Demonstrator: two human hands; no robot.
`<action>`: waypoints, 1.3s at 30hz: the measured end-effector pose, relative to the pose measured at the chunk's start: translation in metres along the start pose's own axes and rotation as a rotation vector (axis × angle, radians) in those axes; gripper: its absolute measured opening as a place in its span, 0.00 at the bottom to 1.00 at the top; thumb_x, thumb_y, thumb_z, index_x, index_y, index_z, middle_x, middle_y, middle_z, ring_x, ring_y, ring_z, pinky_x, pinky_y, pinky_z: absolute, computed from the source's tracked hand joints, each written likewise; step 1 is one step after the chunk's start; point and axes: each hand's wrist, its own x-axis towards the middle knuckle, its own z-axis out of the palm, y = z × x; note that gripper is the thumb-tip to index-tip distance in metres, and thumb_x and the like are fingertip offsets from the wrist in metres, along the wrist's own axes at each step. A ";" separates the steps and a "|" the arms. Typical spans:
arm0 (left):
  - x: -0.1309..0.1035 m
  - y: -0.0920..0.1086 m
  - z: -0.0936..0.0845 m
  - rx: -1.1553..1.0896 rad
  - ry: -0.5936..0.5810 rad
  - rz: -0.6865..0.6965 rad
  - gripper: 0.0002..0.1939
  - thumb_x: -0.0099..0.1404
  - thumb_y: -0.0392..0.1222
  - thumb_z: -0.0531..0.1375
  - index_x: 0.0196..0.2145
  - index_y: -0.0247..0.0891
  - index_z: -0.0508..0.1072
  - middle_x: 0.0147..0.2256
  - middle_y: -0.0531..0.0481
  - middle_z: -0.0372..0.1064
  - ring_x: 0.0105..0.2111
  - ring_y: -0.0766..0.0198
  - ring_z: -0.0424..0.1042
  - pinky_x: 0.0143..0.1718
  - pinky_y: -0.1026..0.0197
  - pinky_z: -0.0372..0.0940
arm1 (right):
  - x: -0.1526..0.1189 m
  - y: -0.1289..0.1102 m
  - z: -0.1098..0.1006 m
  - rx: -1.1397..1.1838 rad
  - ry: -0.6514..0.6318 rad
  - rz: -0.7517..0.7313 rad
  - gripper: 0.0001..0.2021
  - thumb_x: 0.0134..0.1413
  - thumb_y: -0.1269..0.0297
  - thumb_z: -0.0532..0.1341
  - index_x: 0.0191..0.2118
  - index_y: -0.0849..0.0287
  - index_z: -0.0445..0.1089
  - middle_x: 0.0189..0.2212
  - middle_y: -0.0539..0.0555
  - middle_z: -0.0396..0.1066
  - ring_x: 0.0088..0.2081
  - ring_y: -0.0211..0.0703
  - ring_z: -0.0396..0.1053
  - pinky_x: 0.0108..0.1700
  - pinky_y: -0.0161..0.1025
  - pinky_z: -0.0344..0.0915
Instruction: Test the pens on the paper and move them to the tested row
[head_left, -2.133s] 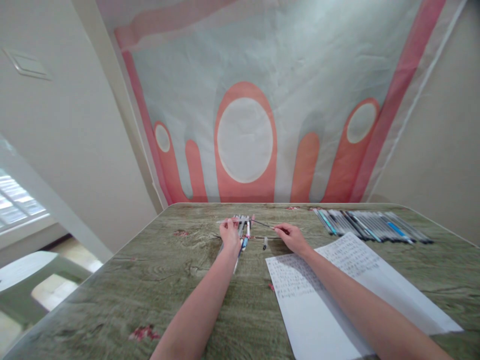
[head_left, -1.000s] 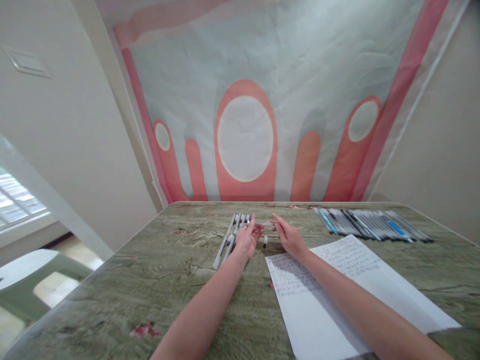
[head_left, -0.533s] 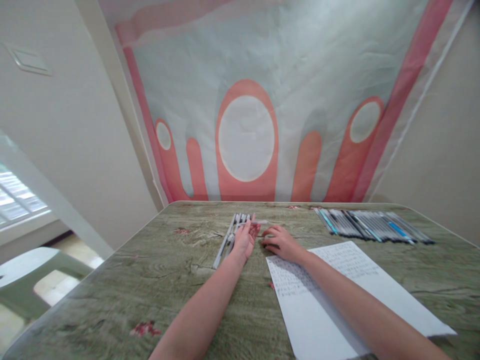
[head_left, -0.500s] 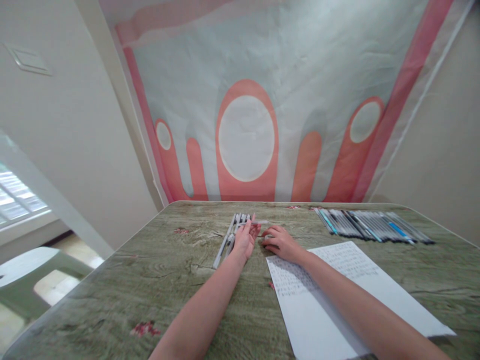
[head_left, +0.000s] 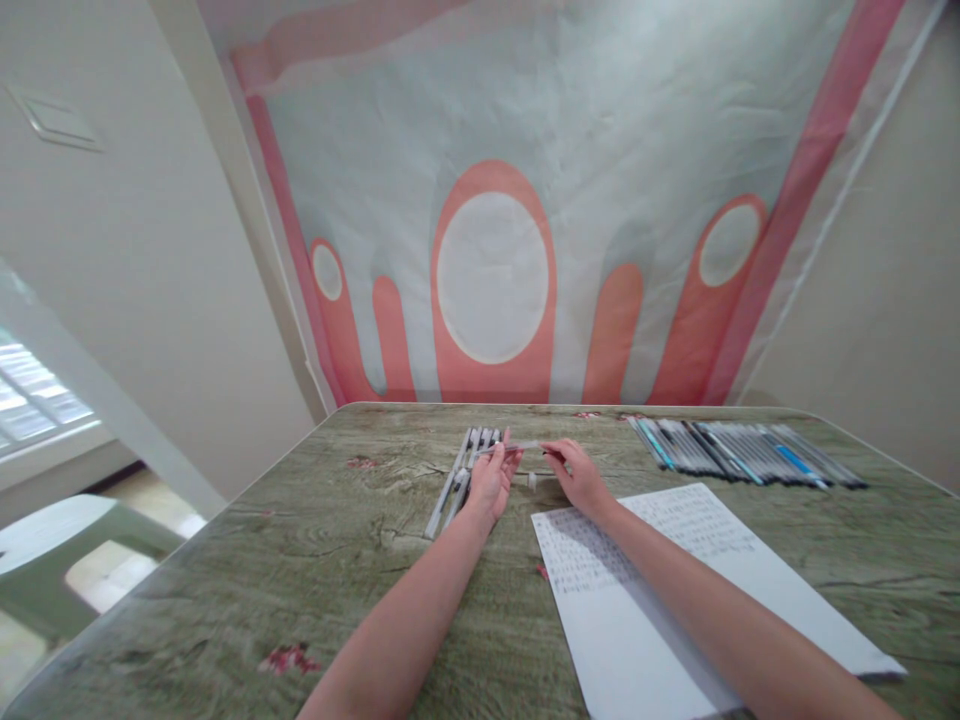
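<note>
My left hand (head_left: 490,486) is closed on a thin, translucent pen (head_left: 528,445), which lies sideways and juts out to the right past the fingers. At that right end, my right hand (head_left: 582,478) pinches the pen's tip between thumb and fingers. A small pale piece (head_left: 532,481), like a pen cap, rests on the table below the pen, between both hands. Several clear pens (head_left: 448,490) with dark parts lie side by side just left of my left hand, which partly covers them.
A long row of pens (head_left: 739,452), mostly grey with some blue ones, lies at the back right of the wood-patterned table (head_left: 360,590). Under my right forearm is a sheet of paper (head_left: 757,610) with handwriting. A white chair (head_left: 67,535) stands left of the table.
My right hand has moved up and to the right, from the tabletop to the pen's right end. The small pale piece now shows where the fingers were. My left hand has barely moved.
</note>
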 end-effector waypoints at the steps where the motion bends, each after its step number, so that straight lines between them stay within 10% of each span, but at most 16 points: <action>1: 0.000 0.000 0.000 0.001 0.001 -0.001 0.05 0.58 0.39 0.57 0.33 0.35 0.68 0.41 0.45 0.68 0.35 0.68 0.70 0.38 0.64 0.66 | 0.000 0.001 0.000 0.006 0.012 0.012 0.11 0.56 0.62 0.50 0.39 0.58 0.67 0.32 0.56 0.66 0.35 0.43 0.63 0.38 0.41 0.61; 39: -0.004 -0.005 0.002 0.114 0.012 0.010 0.13 0.55 0.43 0.59 0.37 0.35 0.67 0.31 0.48 0.68 0.31 0.68 0.70 0.36 0.64 0.64 | -0.001 -0.001 -0.002 0.087 0.073 0.022 0.10 0.53 0.61 0.53 0.36 0.56 0.69 0.34 0.54 0.68 0.35 0.41 0.67 0.38 0.39 0.66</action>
